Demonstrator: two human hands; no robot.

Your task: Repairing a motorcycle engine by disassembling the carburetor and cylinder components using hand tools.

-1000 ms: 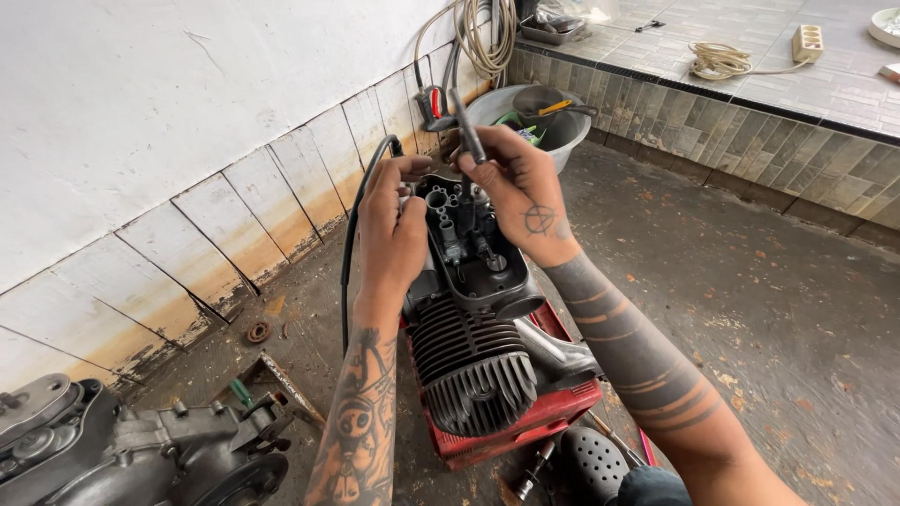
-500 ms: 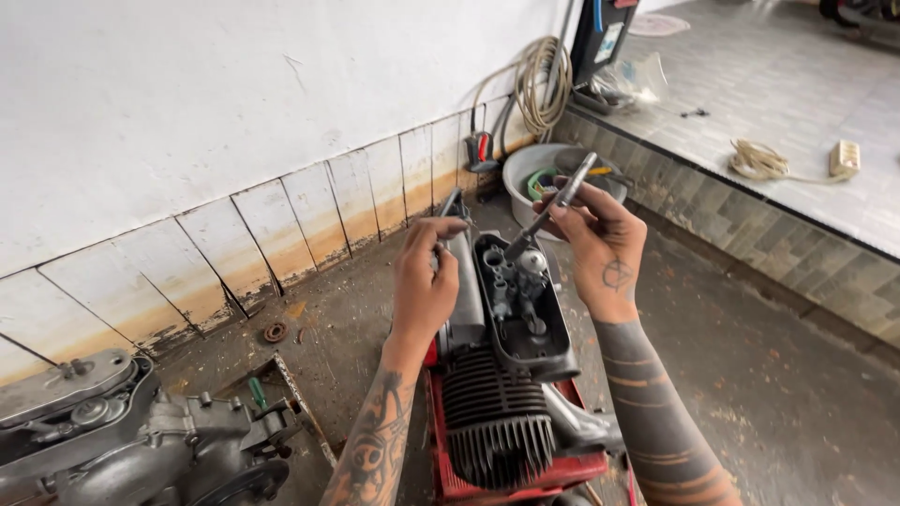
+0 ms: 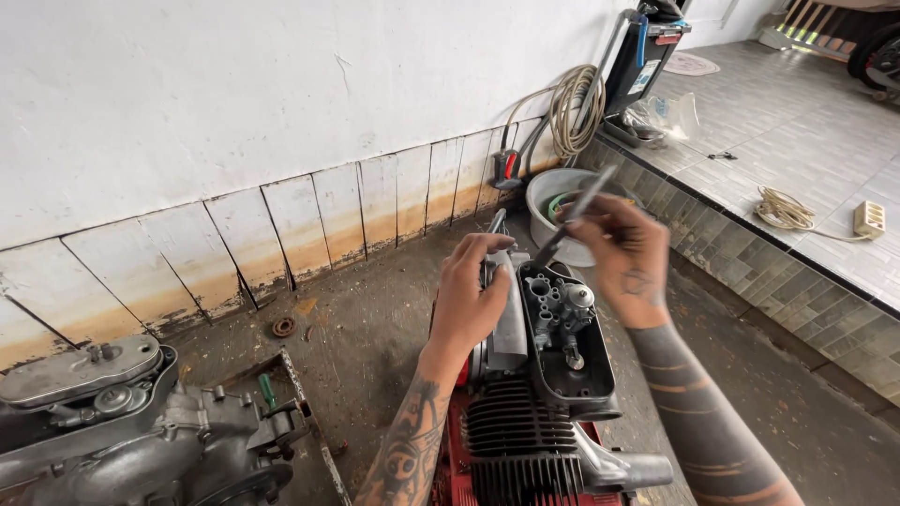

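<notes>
A small engine [image 3: 544, 412] with black cooling fins stands on a red base in front of me, its open top housing [image 3: 567, 342] showing silver valve parts. My left hand [image 3: 473, 295] grips the grey left side of the housing. My right hand [image 3: 623, 253] is raised above the housing's far end and pinches a thin grey rod-shaped tool [image 3: 574, 217] that points down toward the parts.
A second grey engine [image 3: 112, 426] sits at lower left beside a metal tray [image 3: 295, 412]. A white basin [image 3: 553, 201] with tools, coiled hose [image 3: 572, 117] and a raised tiled step [image 3: 778, 244] lie beyond. A rusty ring [image 3: 283, 326] lies on the dirty concrete floor.
My head has lifted, so the engine sits lower in view. My right hand has lifted away from the housing with the tool; my left hand stays on its side.
</notes>
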